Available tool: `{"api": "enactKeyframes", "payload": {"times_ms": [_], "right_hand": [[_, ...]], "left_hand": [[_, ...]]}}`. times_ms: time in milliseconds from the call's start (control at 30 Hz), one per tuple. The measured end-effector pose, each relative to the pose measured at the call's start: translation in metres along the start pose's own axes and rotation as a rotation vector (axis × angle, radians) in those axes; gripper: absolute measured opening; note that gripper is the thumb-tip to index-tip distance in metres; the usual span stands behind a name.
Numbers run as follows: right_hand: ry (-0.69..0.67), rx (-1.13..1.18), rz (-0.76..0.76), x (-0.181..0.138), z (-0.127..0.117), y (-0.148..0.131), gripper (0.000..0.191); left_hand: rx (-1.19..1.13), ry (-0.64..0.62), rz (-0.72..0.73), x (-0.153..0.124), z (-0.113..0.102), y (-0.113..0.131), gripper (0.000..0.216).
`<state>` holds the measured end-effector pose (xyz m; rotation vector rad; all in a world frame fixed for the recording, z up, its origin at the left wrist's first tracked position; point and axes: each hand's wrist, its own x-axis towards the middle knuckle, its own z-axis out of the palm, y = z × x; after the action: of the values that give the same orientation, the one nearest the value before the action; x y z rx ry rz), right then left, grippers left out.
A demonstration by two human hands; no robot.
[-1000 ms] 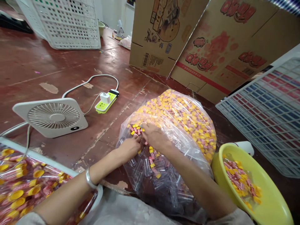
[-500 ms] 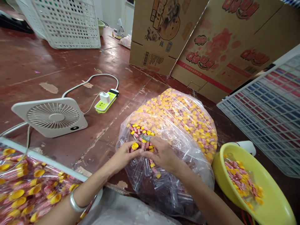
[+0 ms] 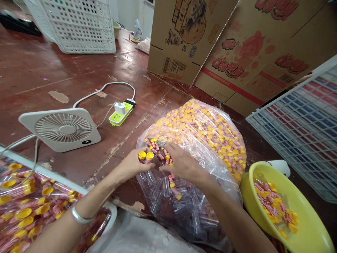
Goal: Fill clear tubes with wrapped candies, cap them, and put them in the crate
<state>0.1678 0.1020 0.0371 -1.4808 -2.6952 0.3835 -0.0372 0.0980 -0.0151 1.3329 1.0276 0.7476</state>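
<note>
Risk: a loosened squeeze could spill the two yellow-topped pieces point(image 3: 150, 157).
Left hand point(image 3: 132, 163): fingers closed round that pair, by the bag point(image 3: 210, 164)'s left edge.
Right hand point(image 3: 181, 161): fingers curled; from here I can't tell whether they grip.
Bag: capped pieces point(image 3: 228, 140), clear tubes point(image 3: 166, 187).
Basin point(image 3: 305, 196): more pieces point(image 3: 275, 203).
Tray point(image 3: 113, 212): capped tubes point(image 3: 25, 214).

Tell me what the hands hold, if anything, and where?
Left hand: two yellow-topped tubes, held below their tops. Right hand: at small yellow-and-red pieces; whether it grips any can't be told.
</note>
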Motion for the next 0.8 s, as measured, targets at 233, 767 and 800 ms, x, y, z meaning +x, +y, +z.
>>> {"api": "enactKeyframes", "payload": {"times_ms": [233,767,800], "right_hand": [[-0.221,-0.251,0.182,0.027,0.031,0.003,0.017],[0.386,-0.131,0.178,-0.038,-0.060,0.044,0.017],[0.482,-0.183,0.250,-0.061,-0.075,0.063,0.018]], "left_hand": [[1.098,-0.292,0.352,-0.006,0.004,-0.008,0.026],[0.834,-0.168,0.293,-0.009,-0.016,-0.010,0.019],[0.755,-0.139,0.258,-0.013,-0.020,-0.011,0.016]]}}
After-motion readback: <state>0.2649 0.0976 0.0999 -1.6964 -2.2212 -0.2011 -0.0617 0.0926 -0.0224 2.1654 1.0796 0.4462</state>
